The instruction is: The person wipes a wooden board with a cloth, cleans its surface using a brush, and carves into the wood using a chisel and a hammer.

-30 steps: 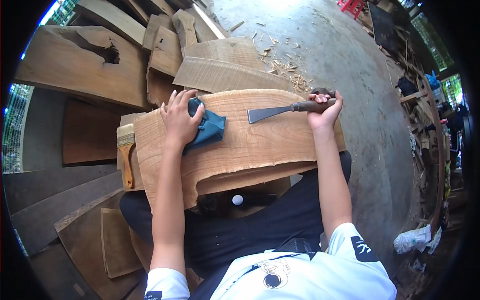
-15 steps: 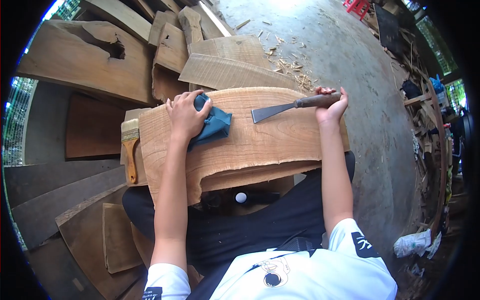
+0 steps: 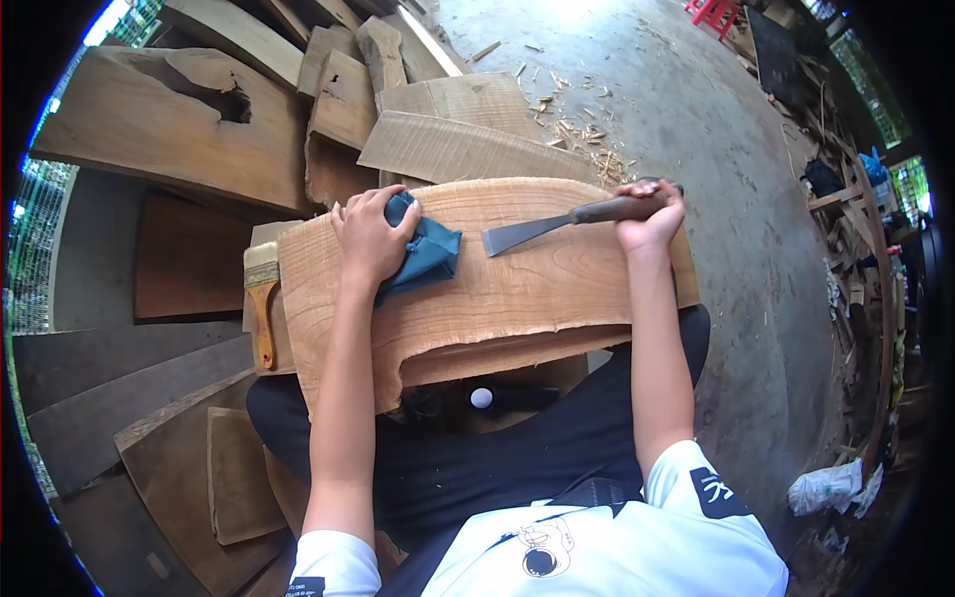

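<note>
A light wooden slab [image 3: 517, 284] with a rough, curved front edge lies across the person's knees. On its left part, my left hand [image 3: 373, 234] is closed on a folded blue-green cloth [image 3: 433, 256]. My right hand [image 3: 649, 216] grips the dark wooden handle of a flat-bladed chisel [image 3: 524, 235] over the slab's right side, its blade pointing left. Whether the blade touches the wood cannot be told. A wide brush [image 3: 263, 298] with a wooden handle lies just past the slab's left end.
Large boards [image 3: 169, 119] lean and lie at the left and back. Wood shavings [image 3: 587, 134] are scattered on the concrete floor [image 3: 756, 289]. A red stool [image 3: 711, 14] stands at the top right, and a white bag [image 3: 826, 488] lies at the lower right. A round white object [image 3: 481, 398] is below the slab.
My right hand and the chisel first shifted right, then back left. My left hand and the cloth sit slightly farther right in view than a second ago, as does the slab.
</note>
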Demonstrator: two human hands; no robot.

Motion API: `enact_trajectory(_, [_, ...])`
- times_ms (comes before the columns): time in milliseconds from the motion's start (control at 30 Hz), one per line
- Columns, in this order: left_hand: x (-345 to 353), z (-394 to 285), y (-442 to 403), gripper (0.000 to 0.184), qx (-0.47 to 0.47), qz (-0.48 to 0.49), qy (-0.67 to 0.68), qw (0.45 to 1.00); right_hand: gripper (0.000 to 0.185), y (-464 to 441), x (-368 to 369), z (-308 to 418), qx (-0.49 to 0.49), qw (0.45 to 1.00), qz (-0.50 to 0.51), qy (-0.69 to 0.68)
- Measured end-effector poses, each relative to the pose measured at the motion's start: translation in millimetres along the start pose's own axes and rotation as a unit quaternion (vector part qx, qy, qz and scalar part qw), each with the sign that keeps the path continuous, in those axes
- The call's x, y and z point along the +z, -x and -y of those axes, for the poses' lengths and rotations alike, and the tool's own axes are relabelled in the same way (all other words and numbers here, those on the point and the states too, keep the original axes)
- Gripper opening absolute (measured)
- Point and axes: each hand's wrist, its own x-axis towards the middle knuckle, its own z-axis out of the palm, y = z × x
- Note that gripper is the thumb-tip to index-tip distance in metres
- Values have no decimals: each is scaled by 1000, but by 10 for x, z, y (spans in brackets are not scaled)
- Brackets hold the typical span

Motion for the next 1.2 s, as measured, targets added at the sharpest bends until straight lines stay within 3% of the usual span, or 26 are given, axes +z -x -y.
enact_trajectory(400, [23, 23, -12, 45, 6, -14, 3, 1000, 25, -282, -6, 28, -70, 996, -63, -2])
enact_trajectory(867, [42, 37, -14, 44, 11, -21, 11, 1000, 25, -512, -54, 153, -40, 998, -46, -11])
enact_trajectory(967, [43, 31, -16, 44, 8, -17, 9, 1000, 25, -381, 22, -132, -20, 999, -46, 6])
enact_trajectory(1200, [41, 31, -12, 44, 9, -23, 2, 1000, 26, -347, 147, 30, -74, 997, -33, -16])
